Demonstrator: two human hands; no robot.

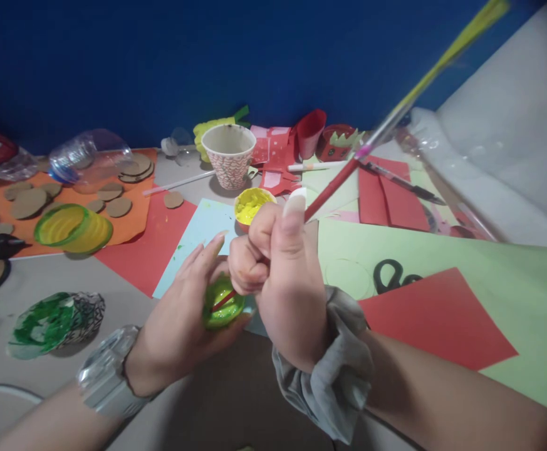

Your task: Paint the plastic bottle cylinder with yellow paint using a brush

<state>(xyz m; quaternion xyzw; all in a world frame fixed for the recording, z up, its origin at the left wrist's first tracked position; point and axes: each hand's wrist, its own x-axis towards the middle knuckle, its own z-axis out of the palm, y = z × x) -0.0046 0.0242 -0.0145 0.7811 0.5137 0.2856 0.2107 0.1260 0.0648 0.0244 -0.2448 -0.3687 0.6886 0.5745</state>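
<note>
My left hand (186, 294) curls round a small cup of lime-green paint (226, 316), low over the table. My right hand (287, 263) is closed in a fist on a paintbrush (333, 186) with a red handle. The yellow-coated bristles point up and to the right, and the lower end of the handle dips into the green paint. Just beyond my hands stands a small cup of yellow paint (250, 205). Behind it is a patterned paper cup (230, 153). My right fingers partly hide the rim of the green paint cup.
At left lie cardboard discs (31, 202), a clear plastic bottle (89, 156), a yellow-green ring (73, 227) and a cup smeared with dark green paint (50, 326). Black-handled scissors (388, 275) lie partly under red paper (442, 319) at right. A blue wall (160, 62) rises behind.
</note>
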